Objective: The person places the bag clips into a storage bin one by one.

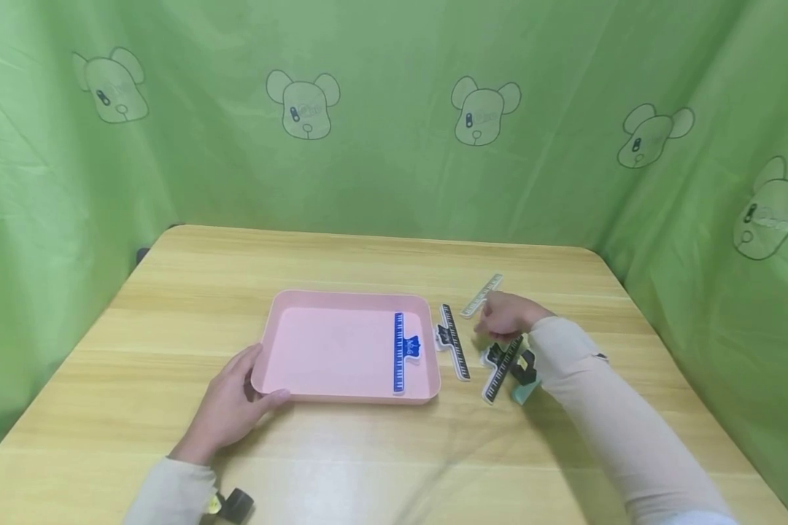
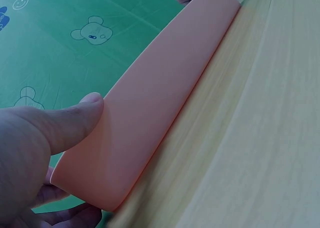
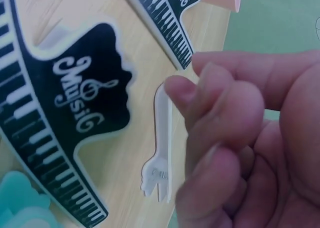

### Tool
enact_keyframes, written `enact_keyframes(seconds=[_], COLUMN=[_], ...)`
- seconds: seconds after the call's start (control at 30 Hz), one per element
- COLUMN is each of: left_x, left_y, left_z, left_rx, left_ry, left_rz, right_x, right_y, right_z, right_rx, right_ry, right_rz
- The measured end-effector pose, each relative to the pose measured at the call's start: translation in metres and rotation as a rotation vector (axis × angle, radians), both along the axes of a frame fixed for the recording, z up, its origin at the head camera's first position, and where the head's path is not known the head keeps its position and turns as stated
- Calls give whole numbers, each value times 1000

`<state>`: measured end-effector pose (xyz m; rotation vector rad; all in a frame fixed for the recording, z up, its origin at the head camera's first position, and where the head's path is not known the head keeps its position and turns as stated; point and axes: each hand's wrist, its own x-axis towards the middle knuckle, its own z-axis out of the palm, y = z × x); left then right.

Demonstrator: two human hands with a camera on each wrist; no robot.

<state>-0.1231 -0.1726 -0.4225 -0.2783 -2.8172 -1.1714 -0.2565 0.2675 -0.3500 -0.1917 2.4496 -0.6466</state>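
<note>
My left hand grips the near left corner of a pink tray. In the left wrist view its thumb presses the front wall while the fingers bend around the corner. Inside the tray, at the right, lies a blue piano-key clip. My right hand hovers among the clips outside, fingers loosely bent, nothing visible between them. Beside it lie a white clip, partly covered by the hand in the head view, and a black piano-key clip. Another black clip lies along the tray's right side.
A black object and a mint-green piece sit by the right forearm, partly hidden. Under everything is a wood-grain table. Green curtains with bear-face prints hang around its back and sides.
</note>
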Motion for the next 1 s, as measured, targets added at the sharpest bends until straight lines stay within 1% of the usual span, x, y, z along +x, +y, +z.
enact_keyframes(seconds=[0.07, 0.2, 0.33, 0.57, 0.77, 1.0], left_x=[0, 0, 0, 1, 1, 1], left_y=[0, 0, 0, 0, 0, 0], left_z=[1, 2, 1, -2, -2, -3], left_rx=[-5, -13, -11, -8, 0, 1], left_ry=[-5, -12, -10, -9, 18, 12], left_rz=[4, 6, 5, 7, 3, -1], right_x=[0, 2, 4, 7, 9, 7], right_y=[1, 2, 3, 5, 8, 12], right_z=[0, 0, 1, 4, 2, -1], right_rx=[12, 23, 38, 82, 92, 79], right_ry=[-16, -82, -121, -121, -109, -88], right_rz=[-1, -28, -28, -11, -2, -48])
